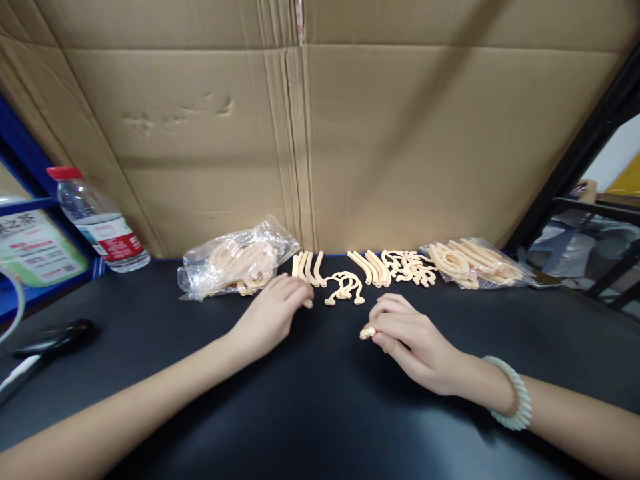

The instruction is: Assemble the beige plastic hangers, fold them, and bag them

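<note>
My right hand (417, 340) is closed, pinching a small pale wooden piece (368, 333) between thumb and fingers above the black table. Most of that piece is hidden by the fingers. Over on the left, my left hand (267, 313) reaches forward with its fingers bent down round a pale wooden strip (308, 304), of which only an end shows. Just beyond those fingertips lies a row of curved wooden strips (316, 269). Between the hands, farther back, are several curved pieces with flat feet (345, 287). Another row of strips (373, 269) and a pile of small branching pieces (410, 268) lie beyond my right hand.
Clear plastic bags of wooden parts lie at the back left (235, 260) and back right (475, 262). A red-capped bottle (107, 227) stands at the left, with a black object (55, 339) nearer. Behind the table (310, 400) rises a cardboard wall (400, 133).
</note>
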Demonstrator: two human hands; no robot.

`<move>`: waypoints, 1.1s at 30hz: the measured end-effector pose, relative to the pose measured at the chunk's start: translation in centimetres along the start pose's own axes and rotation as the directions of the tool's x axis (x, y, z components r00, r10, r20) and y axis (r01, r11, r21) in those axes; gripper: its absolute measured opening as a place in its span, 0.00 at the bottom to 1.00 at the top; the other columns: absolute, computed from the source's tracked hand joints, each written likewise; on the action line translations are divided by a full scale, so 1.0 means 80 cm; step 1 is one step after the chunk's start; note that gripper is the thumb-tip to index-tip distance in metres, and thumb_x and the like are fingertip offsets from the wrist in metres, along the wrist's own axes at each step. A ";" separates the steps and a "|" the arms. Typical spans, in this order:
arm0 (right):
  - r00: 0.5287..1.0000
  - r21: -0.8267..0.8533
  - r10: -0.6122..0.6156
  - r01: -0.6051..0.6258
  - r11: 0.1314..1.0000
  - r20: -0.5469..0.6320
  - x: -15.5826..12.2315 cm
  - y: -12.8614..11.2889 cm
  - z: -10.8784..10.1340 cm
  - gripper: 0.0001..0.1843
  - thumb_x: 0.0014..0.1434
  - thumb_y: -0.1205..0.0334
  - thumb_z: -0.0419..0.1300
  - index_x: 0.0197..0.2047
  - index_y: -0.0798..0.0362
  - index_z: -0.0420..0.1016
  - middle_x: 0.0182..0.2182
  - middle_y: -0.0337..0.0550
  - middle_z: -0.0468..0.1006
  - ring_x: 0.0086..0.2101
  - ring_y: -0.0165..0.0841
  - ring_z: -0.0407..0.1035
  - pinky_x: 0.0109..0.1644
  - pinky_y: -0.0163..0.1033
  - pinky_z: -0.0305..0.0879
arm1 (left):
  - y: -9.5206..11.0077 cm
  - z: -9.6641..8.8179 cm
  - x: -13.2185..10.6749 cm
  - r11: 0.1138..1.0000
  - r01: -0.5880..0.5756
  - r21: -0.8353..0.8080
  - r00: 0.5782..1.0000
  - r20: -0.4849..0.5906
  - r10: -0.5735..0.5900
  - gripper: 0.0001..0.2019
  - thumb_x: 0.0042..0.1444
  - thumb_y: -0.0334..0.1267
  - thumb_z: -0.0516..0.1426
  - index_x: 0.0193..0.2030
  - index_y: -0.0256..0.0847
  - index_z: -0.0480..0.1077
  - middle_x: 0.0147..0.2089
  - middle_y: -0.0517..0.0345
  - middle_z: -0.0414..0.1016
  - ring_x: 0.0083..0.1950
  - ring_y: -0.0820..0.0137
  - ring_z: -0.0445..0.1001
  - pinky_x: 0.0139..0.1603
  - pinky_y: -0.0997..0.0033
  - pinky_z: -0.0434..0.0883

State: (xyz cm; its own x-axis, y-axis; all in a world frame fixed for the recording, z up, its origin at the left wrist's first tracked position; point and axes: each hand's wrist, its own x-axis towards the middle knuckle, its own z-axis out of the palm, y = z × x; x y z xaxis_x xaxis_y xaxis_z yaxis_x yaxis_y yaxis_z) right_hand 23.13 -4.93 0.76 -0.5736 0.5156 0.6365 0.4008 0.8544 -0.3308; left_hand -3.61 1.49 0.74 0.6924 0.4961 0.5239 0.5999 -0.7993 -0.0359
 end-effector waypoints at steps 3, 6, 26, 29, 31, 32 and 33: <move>1.000 -0.022 0.010 -0.010 1.000 0.008 -0.002 0.001 0.001 0.11 0.67 0.69 0.49 0.38 0.54 0.72 0.28 0.42 0.72 0.37 0.36 0.66 0.49 0.49 0.63 | -0.012 0.004 -0.001 0.997 0.059 0.040 0.997 -0.061 -0.057 0.21 0.55 0.18 0.45 0.51 0.38 0.68 0.54 0.42 0.73 0.58 0.55 0.69 0.56 0.45 0.69; 1.000 -0.060 0.012 -0.011 0.998 0.020 -0.003 0.003 0.002 0.10 0.67 0.69 0.51 0.41 0.54 0.73 0.31 0.43 0.72 0.42 0.37 0.65 0.51 0.48 0.63 | 0.007 0.004 -0.002 0.995 -0.079 0.062 0.996 -0.030 0.081 0.19 0.56 0.20 0.48 0.49 0.38 0.70 0.54 0.44 0.75 0.59 0.55 0.69 0.59 0.47 0.68; 0.980 -0.300 0.198 -0.200 0.933 -0.038 0.008 0.068 0.008 0.31 0.58 0.76 0.52 0.65 0.55 0.59 0.42 0.48 0.76 0.45 0.39 0.69 0.52 0.51 0.67 | 0.037 0.002 -0.005 0.982 -0.143 -0.127 0.986 0.064 0.152 0.12 0.62 0.25 0.47 0.41 0.38 0.71 0.41 0.50 0.79 0.44 0.63 0.76 0.46 0.62 0.73; 0.973 -0.314 0.229 -0.207 0.926 0.034 0.002 0.059 0.007 0.26 0.59 0.76 0.50 0.61 0.56 0.63 0.46 0.50 0.75 0.49 0.40 0.67 0.56 0.54 0.65 | 0.036 0.003 -0.005 0.986 -0.122 -0.118 0.990 0.059 0.129 0.12 0.63 0.25 0.48 0.43 0.38 0.71 0.44 0.49 0.78 0.46 0.62 0.76 0.47 0.61 0.74; 0.968 -0.329 0.242 -0.208 0.921 0.066 0.001 0.053 0.006 0.23 0.59 0.76 0.50 0.58 0.56 0.66 0.47 0.51 0.74 0.49 0.42 0.66 0.55 0.55 0.65 | 0.035 0.003 -0.006 0.991 -0.076 -0.106 0.995 0.061 0.083 0.11 0.63 0.27 0.49 0.45 0.38 0.71 0.47 0.47 0.77 0.48 0.61 0.76 0.48 0.60 0.74; 0.965 -0.335 0.249 -0.209 0.919 0.078 0.001 0.052 0.006 0.22 0.60 0.75 0.51 0.57 0.56 0.67 0.47 0.51 0.74 0.49 0.42 0.66 0.55 0.55 0.65 | 0.035 0.004 -0.006 0.994 -0.049 -0.101 0.996 0.064 0.055 0.11 0.63 0.28 0.49 0.46 0.37 0.70 0.49 0.45 0.76 0.49 0.60 0.75 0.49 0.59 0.74; 0.963 -0.341 0.255 -0.212 0.916 0.087 0.001 0.051 0.007 0.22 0.60 0.75 0.51 0.56 0.56 0.67 0.46 0.50 0.74 0.49 0.42 0.66 0.54 0.54 0.65 | 0.034 0.004 -0.007 0.995 -0.017 -0.096 0.997 0.069 0.023 0.11 0.63 0.29 0.50 0.48 0.36 0.70 0.50 0.44 0.75 0.50 0.59 0.75 0.50 0.58 0.74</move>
State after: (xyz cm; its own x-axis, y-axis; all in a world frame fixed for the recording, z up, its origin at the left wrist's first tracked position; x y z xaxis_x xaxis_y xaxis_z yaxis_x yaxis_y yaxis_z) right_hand 24.34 -1.36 -0.91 -0.5122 0.7200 0.4683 0.7322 0.6511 -0.2000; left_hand -2.21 -0.84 0.11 0.7321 0.4996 0.4631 0.5471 -0.8362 0.0372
